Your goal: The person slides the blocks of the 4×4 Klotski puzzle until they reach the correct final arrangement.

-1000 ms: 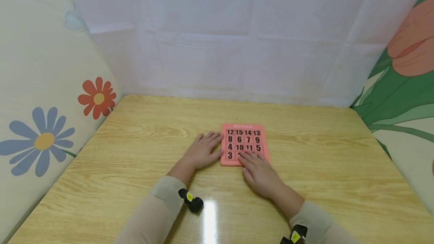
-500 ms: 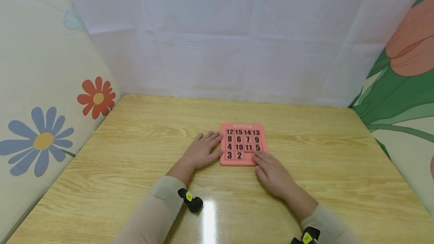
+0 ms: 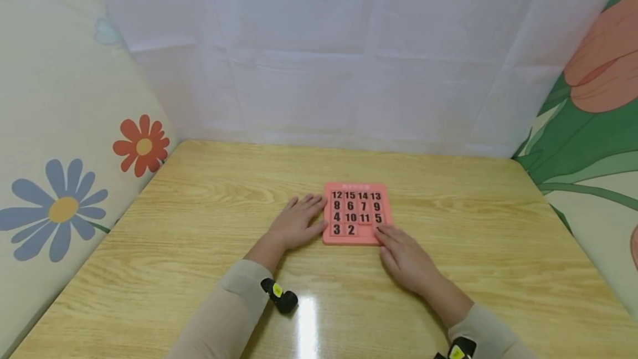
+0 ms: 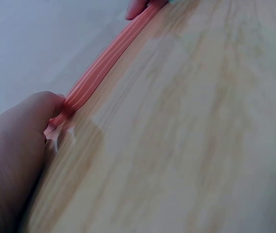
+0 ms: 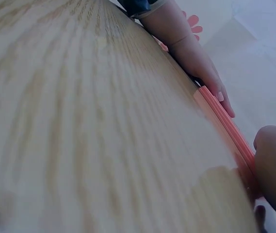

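A pink sliding number puzzle (image 3: pixel 357 213) lies flat on the wooden table, its tiles printed with black numerals. A gap shows in its bottom row, right of the tile marked 2 (image 3: pixel 351 230). My left hand (image 3: pixel 295 223) lies along the puzzle's left edge, fingers extended and thumb near the lower left corner; its thumb touches the frame in the left wrist view. My right hand (image 3: pixel 406 256) rests its fingertips on the lower right corner, over the last tile, which is mostly hidden. The right wrist view shows the puzzle's side (image 5: pixel 230 128) between both hands.
The pale wooden table (image 3: pixel 239 176) stretches around the puzzle. A white cloth (image 3: pixel 309 60) hangs behind it, with flower-patterned panels to the left and right. Black wrist devices (image 3: pixel 280 295) sit on both sleeves.
My right hand has moved rightward from the middle of the bottom row to the lower right corner, uncovering the 2 tile and the gap. My left hand has stayed in place.
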Demonstrator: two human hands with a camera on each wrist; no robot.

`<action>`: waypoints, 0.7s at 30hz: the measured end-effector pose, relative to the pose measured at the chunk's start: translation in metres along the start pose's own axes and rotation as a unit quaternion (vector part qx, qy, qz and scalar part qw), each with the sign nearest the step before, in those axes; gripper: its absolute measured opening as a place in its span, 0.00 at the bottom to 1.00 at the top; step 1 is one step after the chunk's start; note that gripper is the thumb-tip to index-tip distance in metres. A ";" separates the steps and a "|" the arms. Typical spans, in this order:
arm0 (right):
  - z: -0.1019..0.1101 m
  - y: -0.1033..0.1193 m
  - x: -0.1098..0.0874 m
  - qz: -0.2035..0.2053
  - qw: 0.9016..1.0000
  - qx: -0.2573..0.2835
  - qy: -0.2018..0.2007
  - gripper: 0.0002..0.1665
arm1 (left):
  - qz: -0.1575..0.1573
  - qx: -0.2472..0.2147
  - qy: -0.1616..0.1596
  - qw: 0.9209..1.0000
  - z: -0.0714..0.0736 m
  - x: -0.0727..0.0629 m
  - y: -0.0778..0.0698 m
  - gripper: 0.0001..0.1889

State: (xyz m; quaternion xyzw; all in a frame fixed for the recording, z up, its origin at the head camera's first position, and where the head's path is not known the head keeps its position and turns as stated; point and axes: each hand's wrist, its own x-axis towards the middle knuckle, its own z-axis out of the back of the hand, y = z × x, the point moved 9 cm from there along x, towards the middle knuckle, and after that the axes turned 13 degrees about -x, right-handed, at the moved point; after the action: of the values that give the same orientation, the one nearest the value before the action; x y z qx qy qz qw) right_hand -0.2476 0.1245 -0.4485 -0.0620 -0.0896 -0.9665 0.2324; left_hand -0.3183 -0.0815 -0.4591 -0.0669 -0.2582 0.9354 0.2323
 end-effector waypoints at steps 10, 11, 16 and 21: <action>-0.002 0.013 0.006 0.012 1.000 -0.011 -0.009 0.26 | -0.002 0.004 -0.002 1.000 0.000 0.000 0.001 0.35; -0.003 0.014 0.007 0.009 1.000 -0.014 -0.004 0.27 | -0.003 0.004 -0.002 1.000 0.000 0.000 0.000 0.35; -0.005 0.017 0.008 0.006 1.000 -0.016 0.012 0.27 | -0.005 0.005 -0.003 1.000 0.000 0.000 0.000 0.35; -0.005 0.023 0.011 0.018 1.000 -0.013 0.004 0.27 | -0.005 0.003 -0.003 1.000 0.000 0.000 0.000 0.35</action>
State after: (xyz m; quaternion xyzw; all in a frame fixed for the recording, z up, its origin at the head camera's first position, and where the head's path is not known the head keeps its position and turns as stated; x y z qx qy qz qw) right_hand -0.2471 0.0988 -0.4483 -0.0631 -0.0754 -0.9634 0.2494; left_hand -0.3181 -0.0819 -0.4596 -0.0617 -0.2565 0.9351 0.2365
